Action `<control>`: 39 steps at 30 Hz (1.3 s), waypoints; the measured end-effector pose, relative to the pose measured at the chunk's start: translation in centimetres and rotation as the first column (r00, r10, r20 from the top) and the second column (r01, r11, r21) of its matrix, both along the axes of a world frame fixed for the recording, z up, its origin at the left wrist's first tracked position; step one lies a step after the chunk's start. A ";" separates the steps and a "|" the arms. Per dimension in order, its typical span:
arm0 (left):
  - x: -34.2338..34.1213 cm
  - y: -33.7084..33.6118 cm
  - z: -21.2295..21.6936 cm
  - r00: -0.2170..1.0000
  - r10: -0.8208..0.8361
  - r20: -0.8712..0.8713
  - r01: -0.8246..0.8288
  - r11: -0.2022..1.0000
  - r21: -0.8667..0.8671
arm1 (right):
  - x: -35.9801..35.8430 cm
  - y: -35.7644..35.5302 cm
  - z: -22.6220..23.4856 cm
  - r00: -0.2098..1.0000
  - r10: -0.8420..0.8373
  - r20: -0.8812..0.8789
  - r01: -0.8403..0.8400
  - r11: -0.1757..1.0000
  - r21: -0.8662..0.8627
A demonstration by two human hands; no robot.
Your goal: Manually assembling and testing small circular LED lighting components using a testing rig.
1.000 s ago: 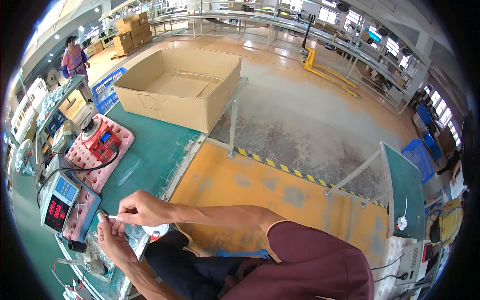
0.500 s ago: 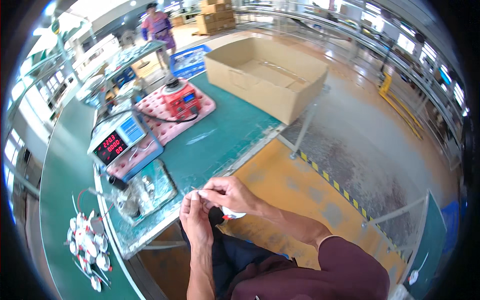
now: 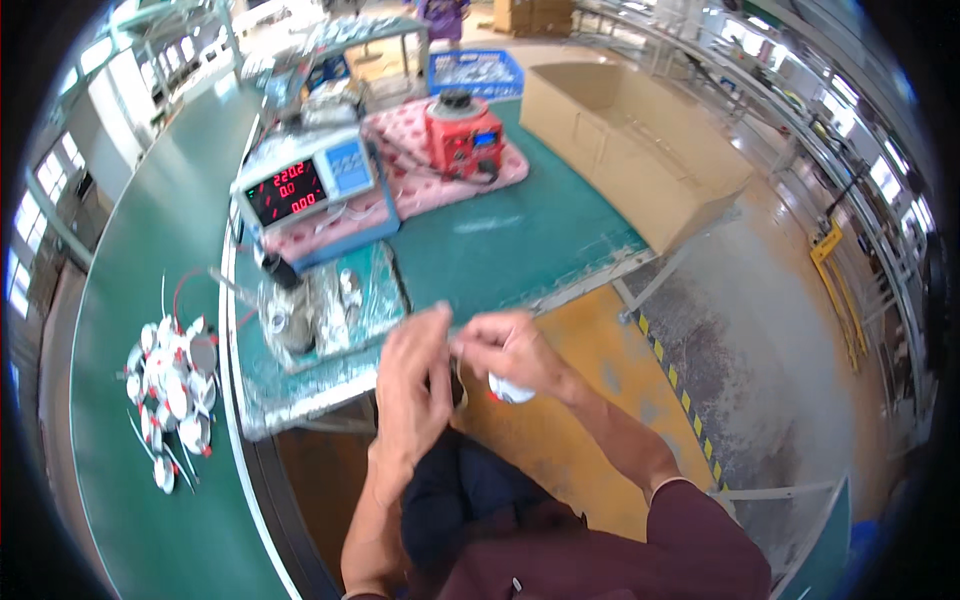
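My right hand is pinched closed just beyond the table's front edge, on what seems to be a thin wire. A small white round part with a red bit hangs below its palm. Close beside it, my left hand is raised with its fingers bent together. What its fingertips hold, if anything, is hidden and blurred. On the green belt to the left lies a pile of similar white round parts with red bits and thin leads. A plastic-covered board bearing a dark cylinder lies ahead of my left hand.
A meter with a red digital display stands behind the board. Beside it, a red device with a dial sits on pink foam. A big cardboard box, a blue crate and a person are farther off.
My view has shifted, so the table things appear lower and farther right. Both hands have risen slightly toward the table. The left hand has turned, its back now showing more.
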State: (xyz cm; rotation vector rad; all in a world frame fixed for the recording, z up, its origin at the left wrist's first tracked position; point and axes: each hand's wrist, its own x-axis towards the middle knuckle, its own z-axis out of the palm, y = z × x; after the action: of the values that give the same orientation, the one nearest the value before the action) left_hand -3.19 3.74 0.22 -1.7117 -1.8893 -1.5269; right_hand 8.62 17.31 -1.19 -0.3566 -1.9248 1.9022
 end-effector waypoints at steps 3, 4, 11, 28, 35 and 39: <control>0.0 -0.2 1.1 0.972 0.219 0.083 -0.224 0.973 0.056 | -0.5 1.1 2.3 0.997 -0.081 0.000 0.081 0.995 -0.060; 0.2 -0.5 0.6 0.970 0.227 0.093 -0.231 0.972 0.038 | -1.1 1.9 2.2 0.997 -0.076 -0.027 0.073 0.993 -0.089; 1.6 -0.3 -2.5 0.985 0.057 -0.162 -0.069 0.995 -0.073 | -6.3 4.0 3.4 0.999 0.048 -0.008 -0.049 0.991 -0.124; -1.6 2.4 -4.6 0.975 -0.132 -0.179 0.067 0.942 -0.329 | -12.8 6.5 1.2 0.906 0.319 0.280 -0.335 0.942 0.011; -1.7 4.7 -5.7 0.972 0.148 -0.185 -0.180 0.968 -0.172 | -17.2 6.4 1.4 0.858 0.346 0.380 -0.447 0.867 0.221; -2.0 5.0 -5.9 0.965 0.154 -0.210 -0.189 0.969 -0.160 | -17.5 7.1 0.9 0.852 0.346 0.394 -0.458 0.857 0.238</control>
State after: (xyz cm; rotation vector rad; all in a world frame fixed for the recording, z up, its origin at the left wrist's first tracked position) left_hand -5.22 8.79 -5.72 -1.6464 -2.0601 -1.1121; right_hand -8.93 24.37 -0.32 -0.1882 -2.6840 1.8000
